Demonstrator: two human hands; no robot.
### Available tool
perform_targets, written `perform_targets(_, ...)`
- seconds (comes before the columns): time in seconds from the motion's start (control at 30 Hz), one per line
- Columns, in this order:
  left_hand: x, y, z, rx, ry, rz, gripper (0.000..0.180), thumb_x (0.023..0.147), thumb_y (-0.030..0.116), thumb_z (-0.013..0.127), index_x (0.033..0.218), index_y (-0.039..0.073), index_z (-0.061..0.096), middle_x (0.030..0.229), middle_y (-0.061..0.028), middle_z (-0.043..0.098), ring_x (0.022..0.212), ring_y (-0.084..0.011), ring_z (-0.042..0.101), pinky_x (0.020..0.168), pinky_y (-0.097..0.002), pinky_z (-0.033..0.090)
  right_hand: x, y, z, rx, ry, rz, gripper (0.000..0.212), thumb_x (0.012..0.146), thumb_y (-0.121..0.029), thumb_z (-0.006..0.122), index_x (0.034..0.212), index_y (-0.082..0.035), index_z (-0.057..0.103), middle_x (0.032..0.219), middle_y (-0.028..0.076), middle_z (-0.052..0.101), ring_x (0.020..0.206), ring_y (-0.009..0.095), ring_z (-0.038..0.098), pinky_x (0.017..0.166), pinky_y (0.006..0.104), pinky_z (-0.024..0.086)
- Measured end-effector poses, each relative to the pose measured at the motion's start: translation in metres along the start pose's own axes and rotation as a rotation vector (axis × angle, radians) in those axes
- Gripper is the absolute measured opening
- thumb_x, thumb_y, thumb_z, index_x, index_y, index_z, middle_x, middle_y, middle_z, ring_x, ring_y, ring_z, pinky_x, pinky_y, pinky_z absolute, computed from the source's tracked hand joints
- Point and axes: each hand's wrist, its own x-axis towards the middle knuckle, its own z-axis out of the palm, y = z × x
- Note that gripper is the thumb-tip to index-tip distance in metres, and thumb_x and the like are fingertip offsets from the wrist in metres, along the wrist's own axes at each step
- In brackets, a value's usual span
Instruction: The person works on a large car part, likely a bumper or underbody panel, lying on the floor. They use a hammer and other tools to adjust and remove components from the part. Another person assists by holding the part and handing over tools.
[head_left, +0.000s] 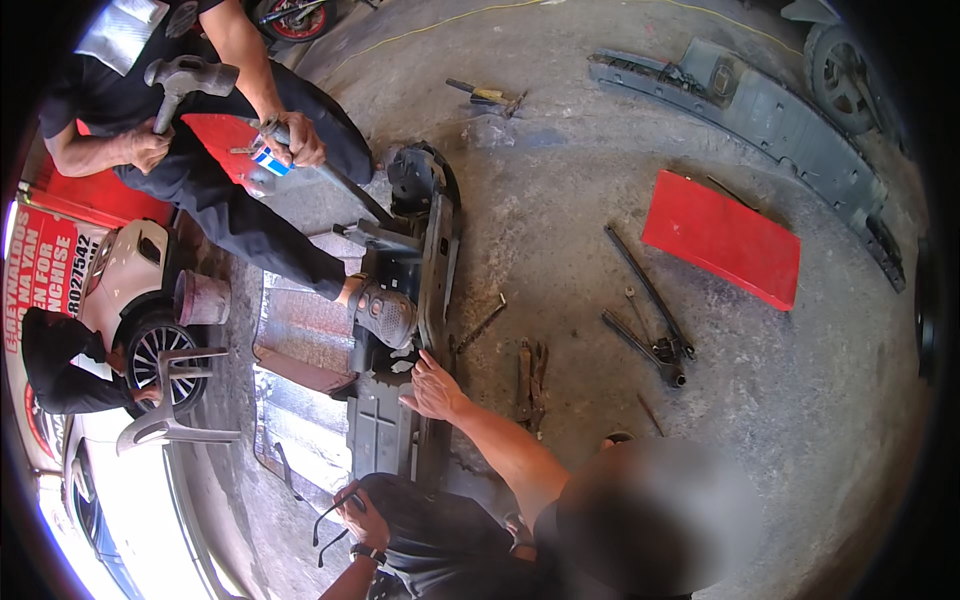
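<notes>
Neither my left hand nor my right hand shows. At the upper left a co-worker grips a hammer [190,78] in one hand and a long metal bar [350,190] in the other. The bar slants down to a dark metal car frame part [436,255]. A grey clog [385,315] on that person's foot presses against it. Below, a second co-worker, head blurred, reaches out a hand [435,388] whose fingers touch the part's edge. A second hand [365,520] with a wristwatch, apparently the same person's, holds dark-framed glasses [335,515] by the knee.
A silver reflective sheet [300,420] lies beside the frame part. Several tools, a long-handled one [648,285] among them, and a red panel [720,240] lie on the concrete. A grey bumper [780,140] stretches across the upper right. A plastic chair [170,400], bucket [202,298] and white car [130,255] stand left.
</notes>
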Motion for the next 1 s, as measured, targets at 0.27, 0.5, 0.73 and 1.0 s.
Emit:
perform_targets(0.27, 0.004, 0.004, 0.004, 0.024, 0.004, -0.008, 0.024, 0.098, 0.016, 0.052, 0.112, 0.000, 0.064, 0.113, -0.0168, 0.059, 0.114, -0.0346, 0.049, 0.101, -0.0481, 0.037, 0.006, 0.005, 0.001, -0.006, 0.019, -0.006, 0.075, 0.099, -0.057, 0.031, 0.105, 0.006, 0.072, 0.111, 0.015, 0.068, 0.122, 0.030, 0.051, 0.122, 0.0478, 0.012)
perform_targets(0.5, 0.002, 0.004, 0.006, 0.012, -0.014, -0.038, 0.030, 0.101, 0.022, 0.048, 0.113, -0.001, 0.064, 0.115, -0.0183, 0.058, 0.115, -0.0349, 0.049, 0.102, -0.0482, 0.036, 0.003, 0.005, 0.000, -0.025, 0.007, -0.004, 0.075, 0.099, -0.057, 0.030, 0.106, 0.006, 0.071, 0.113, 0.015, 0.067, 0.123, 0.031, 0.051, 0.122, 0.0480, 0.012)
perform_targets(0.73, 0.001, 0.000, 0.005, 0.001, -0.018, -0.017, 0.032, 0.102, 0.024, 0.048, 0.113, -0.001, 0.064, 0.115, -0.0198, 0.060, 0.113, -0.0352, 0.050, 0.101, -0.0474, 0.036, 0.002, 0.005, 0.001, 0.004, 0.011, -0.019, 0.074, 0.099, -0.056, 0.031, 0.102, 0.006, 0.072, 0.110, 0.015, 0.068, 0.121, 0.031, 0.052, 0.121, 0.0482, 0.014)
perform_targets(1.0, 0.002, 0.002, 0.006, 0.011, 0.001, 0.028, 0.024, 0.098, 0.015, 0.052, 0.111, -0.001, 0.064, 0.110, -0.0175, 0.058, 0.110, -0.0342, 0.051, 0.099, -0.0482, 0.038, 0.000, 0.005, 0.003, -0.009, 0.057, -0.010, 0.074, 0.099, -0.055, 0.031, 0.099, 0.006, 0.073, 0.109, 0.015, 0.068, 0.120, 0.030, 0.052, 0.121, 0.0473, 0.016)
